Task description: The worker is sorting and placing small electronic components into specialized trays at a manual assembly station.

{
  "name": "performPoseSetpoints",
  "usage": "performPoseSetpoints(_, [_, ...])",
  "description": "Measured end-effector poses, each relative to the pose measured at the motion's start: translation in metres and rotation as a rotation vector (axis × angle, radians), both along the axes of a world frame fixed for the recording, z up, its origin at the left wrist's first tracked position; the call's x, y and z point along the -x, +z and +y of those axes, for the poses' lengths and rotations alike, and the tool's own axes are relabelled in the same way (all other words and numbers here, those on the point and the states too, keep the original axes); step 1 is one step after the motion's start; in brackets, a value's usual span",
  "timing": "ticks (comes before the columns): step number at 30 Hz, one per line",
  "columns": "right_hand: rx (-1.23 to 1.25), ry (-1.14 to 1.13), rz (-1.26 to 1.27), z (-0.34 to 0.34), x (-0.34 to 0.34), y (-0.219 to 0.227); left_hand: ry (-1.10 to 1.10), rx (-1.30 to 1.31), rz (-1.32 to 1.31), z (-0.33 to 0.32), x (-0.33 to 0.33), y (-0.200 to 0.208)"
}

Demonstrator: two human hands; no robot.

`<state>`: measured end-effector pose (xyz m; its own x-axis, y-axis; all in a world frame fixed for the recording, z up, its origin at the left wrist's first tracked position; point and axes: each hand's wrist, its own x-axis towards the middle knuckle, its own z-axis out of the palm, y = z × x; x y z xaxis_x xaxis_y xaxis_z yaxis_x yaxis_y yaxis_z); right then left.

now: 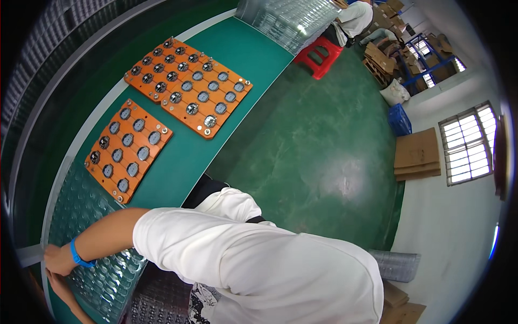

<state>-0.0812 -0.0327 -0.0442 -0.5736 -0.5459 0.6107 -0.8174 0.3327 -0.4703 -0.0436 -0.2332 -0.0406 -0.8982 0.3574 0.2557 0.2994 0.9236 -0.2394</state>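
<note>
My right hand (pixel 58 260), with a blue wristband (pixel 79 254) behind it, is at the far left edge of the green work table. Its fingers look curled, and what they hold, if anything, is hidden. Just below, touching or nearly touching it, is my left hand (pixel 54 278), whose fingers are mostly hidden. Both hands are beside a clear plastic blister tray (pixel 105 283) with rows of moulded pockets. Farther along the table lie orange fixture plates: a nearer one (pixel 129 147) and a joined pair (pixel 186 81), all set with small round grey and metallic parts.
A curved rail (pixel 89 116) borders the green table (pixel 178 156). Stacked clear trays (pixel 288 24) stand at its far end, next to a red stool (pixel 319 56) and a seated person (pixel 356 19). Cardboard (pixel 417 154), a blue crate (pixel 399 120) and shelving (pixel 429 59) line the wall.
</note>
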Motion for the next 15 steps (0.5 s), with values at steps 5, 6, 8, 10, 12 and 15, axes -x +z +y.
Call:
performPoseSetpoints(5, [0.035,0.025,0.015,0.024,0.014,-0.019,-0.001,-0.088,-0.114,0.026,0.010,0.016])
performPoseSetpoints(6, [0.074,0.006,0.047,0.029,0.021,-0.017,-0.064,-0.087,-0.086,0.034,0.014,0.027])
performPoseSetpoints(8, [0.368,0.001,-0.278,0.017,-0.011,-0.014,-0.092,-0.051,0.016,-0.033,-0.010,0.002])
performPoseSetpoints(10, [0.403,0.044,-0.209,0.035,-0.021,-0.016,0.060,0.066,-0.089,-0.021,-0.016,-0.005])
performPoseSetpoints(12, [0.264,-0.049,-0.172,0.052,-0.018,-0.008,0.002,0.087,-0.093,0.043,-0.018,0.034])
performPoseSetpoints(15, [0.238,-0.003,-0.018,0.077,-0.017,0.006,-0.073,-0.003,-0.086,0.082,-0.015,0.072])
